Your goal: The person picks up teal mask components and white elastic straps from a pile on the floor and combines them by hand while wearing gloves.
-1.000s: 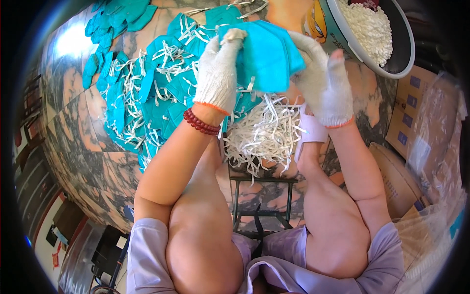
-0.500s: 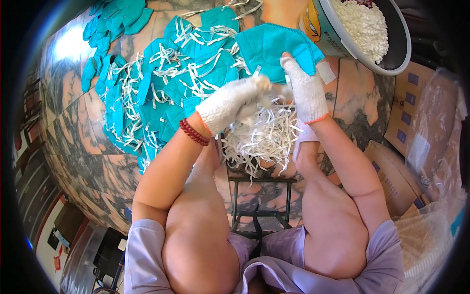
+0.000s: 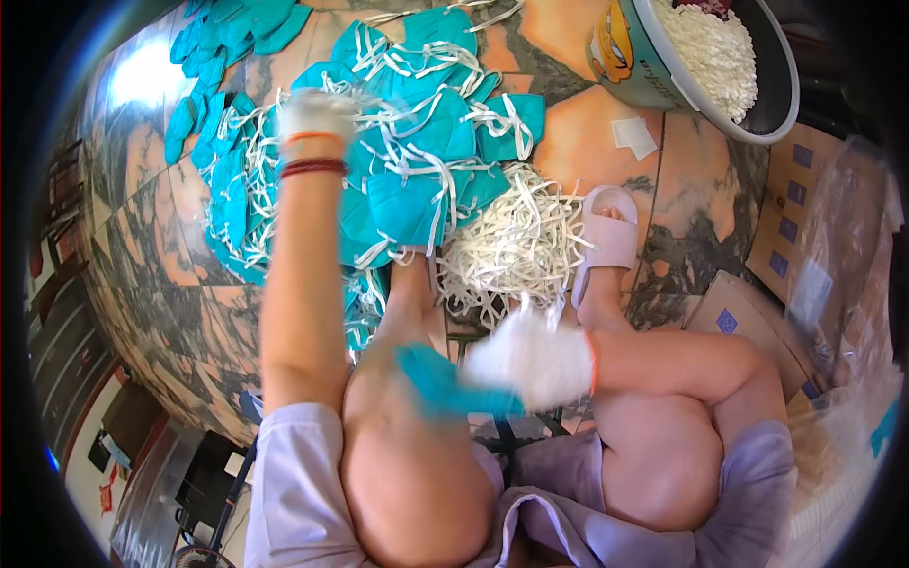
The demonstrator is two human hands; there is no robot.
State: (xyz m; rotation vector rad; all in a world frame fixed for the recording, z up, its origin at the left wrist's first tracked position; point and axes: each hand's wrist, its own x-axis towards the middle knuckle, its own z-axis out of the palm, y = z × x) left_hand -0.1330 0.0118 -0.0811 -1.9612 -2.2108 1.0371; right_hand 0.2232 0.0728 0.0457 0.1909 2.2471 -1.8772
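My right hand (image 3: 538, 362), in a white knit glove with an orange cuff, is drawn back low between my knees. It is closed on a teal face mask (image 3: 453, 383), which is blurred by motion and lies over my left knee. My left hand (image 3: 317, 114), gloved alike, is stretched forward over the far left of a pile of teal face masks (image 3: 398, 210) with white straps. Motion smears its fingers, so their hold cannot be made out. A heap of loose white elastic straps (image 3: 516, 241) lies on the floor between my feet, beside the masks.
A bucket of white bits (image 3: 705, 57) stands at the far right. More teal masks (image 3: 237, 28) lie at the far left. Small white pieces (image 3: 632, 137) rest on the marble floor. Cardboard boxes (image 3: 743, 317) and clear plastic wrap (image 3: 847, 237) sit at the right.
My right hand has come back toward my lap with the mask. My left hand has moved away from it, forward and left over the pile.
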